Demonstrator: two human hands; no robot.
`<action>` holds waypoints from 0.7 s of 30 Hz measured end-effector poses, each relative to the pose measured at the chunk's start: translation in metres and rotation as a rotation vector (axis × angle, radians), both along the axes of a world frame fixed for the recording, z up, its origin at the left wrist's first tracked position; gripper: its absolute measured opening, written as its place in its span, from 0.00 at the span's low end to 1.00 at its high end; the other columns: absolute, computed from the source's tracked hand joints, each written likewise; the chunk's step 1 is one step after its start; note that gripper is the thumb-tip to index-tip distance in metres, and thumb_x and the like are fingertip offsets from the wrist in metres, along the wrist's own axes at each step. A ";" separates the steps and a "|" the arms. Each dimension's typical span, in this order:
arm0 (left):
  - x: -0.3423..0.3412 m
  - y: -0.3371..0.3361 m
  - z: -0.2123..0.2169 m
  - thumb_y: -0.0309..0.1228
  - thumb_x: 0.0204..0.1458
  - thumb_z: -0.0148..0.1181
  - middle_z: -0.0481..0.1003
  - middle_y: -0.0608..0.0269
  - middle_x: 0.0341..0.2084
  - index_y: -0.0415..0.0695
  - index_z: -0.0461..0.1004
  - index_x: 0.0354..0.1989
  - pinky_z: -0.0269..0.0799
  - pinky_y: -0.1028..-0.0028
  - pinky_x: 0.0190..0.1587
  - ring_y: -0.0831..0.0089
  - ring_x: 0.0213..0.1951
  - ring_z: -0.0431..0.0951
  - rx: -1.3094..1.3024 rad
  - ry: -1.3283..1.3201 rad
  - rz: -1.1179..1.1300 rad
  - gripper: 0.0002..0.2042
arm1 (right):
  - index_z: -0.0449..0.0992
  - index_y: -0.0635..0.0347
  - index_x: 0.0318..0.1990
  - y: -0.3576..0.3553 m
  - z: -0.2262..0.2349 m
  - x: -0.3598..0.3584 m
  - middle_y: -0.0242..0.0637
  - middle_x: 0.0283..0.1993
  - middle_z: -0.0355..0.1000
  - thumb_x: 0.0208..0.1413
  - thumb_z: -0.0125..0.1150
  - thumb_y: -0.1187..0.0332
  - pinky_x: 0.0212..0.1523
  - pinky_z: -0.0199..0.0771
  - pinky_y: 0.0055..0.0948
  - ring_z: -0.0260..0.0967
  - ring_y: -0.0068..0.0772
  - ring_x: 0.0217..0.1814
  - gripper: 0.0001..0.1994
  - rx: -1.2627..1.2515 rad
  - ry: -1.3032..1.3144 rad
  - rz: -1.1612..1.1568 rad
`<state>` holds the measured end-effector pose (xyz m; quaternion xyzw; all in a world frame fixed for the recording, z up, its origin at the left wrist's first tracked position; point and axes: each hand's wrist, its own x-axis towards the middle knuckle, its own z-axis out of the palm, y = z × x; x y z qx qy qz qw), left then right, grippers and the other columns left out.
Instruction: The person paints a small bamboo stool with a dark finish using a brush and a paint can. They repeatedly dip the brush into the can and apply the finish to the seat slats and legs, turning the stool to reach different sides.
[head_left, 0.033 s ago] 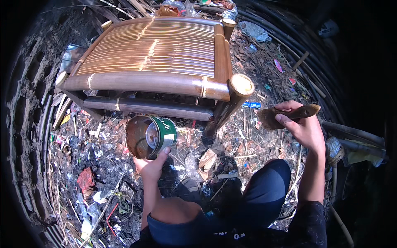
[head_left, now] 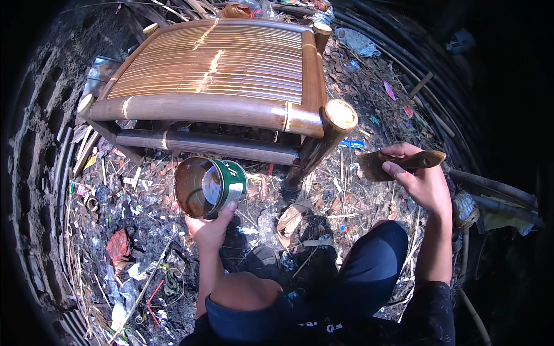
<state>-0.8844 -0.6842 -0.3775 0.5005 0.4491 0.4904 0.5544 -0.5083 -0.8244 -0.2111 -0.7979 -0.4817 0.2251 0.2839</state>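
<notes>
Left fingers (head_left: 228, 213) mostly hidden behind green can (head_left: 229, 181)

Green-labelled open can (head_left: 236, 177) was held off the ground, mouth exposed, inside coated brown with a pale patch. Flat paintbrush (head_left: 419, 160) was held well apart to its right, brown-stained bristles pointed left, handle pointed right, hole visible near its end.

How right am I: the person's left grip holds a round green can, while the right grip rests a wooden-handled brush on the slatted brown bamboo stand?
One slip: the wooden-handled brush isn't on the slatted brown bamboo stand. The head view shows the right grip holding it in midair, apart. The left grip does hold the round green can.
</notes>
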 end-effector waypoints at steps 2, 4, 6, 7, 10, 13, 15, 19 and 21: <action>-0.008 -0.001 0.003 0.20 0.43 0.80 0.78 0.53 0.55 0.33 0.69 0.63 0.77 0.65 0.60 0.66 0.54 0.81 0.019 0.103 0.003 0.36 | 0.84 0.62 0.50 0.000 -0.010 -0.022 0.43 0.43 0.84 0.58 0.73 0.69 0.47 0.81 0.31 0.85 0.35 0.45 0.14 0.103 -0.027 0.043; -0.009 0.000 0.001 0.22 0.43 0.81 0.79 0.53 0.54 0.33 0.70 0.62 0.77 0.66 0.60 0.67 0.54 0.81 0.049 0.133 0.010 0.36 | 0.84 0.63 0.49 0.007 -0.010 -0.043 0.45 0.43 0.83 0.56 0.73 0.74 0.46 0.82 0.33 0.84 0.41 0.42 0.13 0.242 -0.247 0.140; -0.017 -0.003 0.006 0.22 0.43 0.81 0.79 0.53 0.54 0.33 0.70 0.61 0.77 0.67 0.59 0.67 0.54 0.81 0.041 0.084 0.062 0.35 | 0.84 0.63 0.48 0.023 -0.029 -0.059 0.45 0.43 0.82 0.53 0.74 0.77 0.44 0.82 0.34 0.82 0.42 0.41 0.14 0.451 -0.419 0.250; -0.023 -0.004 0.004 0.22 0.43 0.81 0.79 0.53 0.53 0.33 0.70 0.61 0.77 0.67 0.59 0.67 0.54 0.82 0.047 0.106 0.081 0.35 | 0.84 0.63 0.48 0.032 -0.045 -0.069 0.44 0.42 0.82 0.51 0.75 0.78 0.43 0.82 0.34 0.81 0.42 0.41 0.15 0.527 -0.463 0.284; -0.016 0.001 -0.005 0.22 0.44 0.80 0.80 0.53 0.52 0.32 0.71 0.60 0.78 0.68 0.57 0.68 0.51 0.83 0.061 0.074 0.119 0.34 | 0.76 0.51 0.61 0.044 -0.129 -0.061 0.42 0.45 0.75 0.56 0.65 0.75 0.43 0.81 0.44 0.76 0.48 0.48 0.23 0.224 -0.646 0.414; -0.022 0.004 -0.009 0.22 0.44 0.80 0.82 0.53 0.49 0.32 0.73 0.58 0.79 0.68 0.57 0.68 0.49 0.84 0.096 0.060 0.083 0.31 | 0.73 0.52 0.63 0.068 -0.214 -0.074 0.48 0.51 0.73 0.57 0.57 0.75 0.48 0.83 0.44 0.75 0.52 0.53 0.24 -0.223 -0.689 0.668; -0.025 0.002 -0.003 0.21 0.44 0.79 0.83 0.55 0.47 0.31 0.76 0.54 0.79 0.69 0.54 0.70 0.48 0.84 0.107 -0.023 0.124 0.26 | 0.75 0.55 0.61 0.082 -0.213 -0.111 0.48 0.51 0.73 0.56 0.58 0.75 0.48 0.83 0.44 0.75 0.51 0.51 0.22 -0.119 -0.712 0.700; -0.029 -0.001 -0.003 0.20 0.44 0.77 0.83 0.56 0.45 0.30 0.79 0.50 0.79 0.70 0.53 0.72 0.46 0.84 0.068 0.009 0.110 0.22 | 0.79 0.58 0.52 0.100 -0.130 -0.113 0.45 0.46 0.73 0.55 0.59 0.74 0.44 0.80 0.43 0.73 0.46 0.49 0.16 0.059 -0.792 0.422; -0.027 0.003 -0.002 0.20 0.45 0.77 0.84 0.56 0.44 0.30 0.80 0.49 0.79 0.71 0.52 0.72 0.45 0.84 0.057 0.014 0.101 0.21 | 0.80 0.60 0.49 0.111 -0.133 -0.114 0.44 0.43 0.74 0.56 0.59 0.72 0.46 0.79 0.42 0.72 0.44 0.52 0.14 0.012 -0.899 0.487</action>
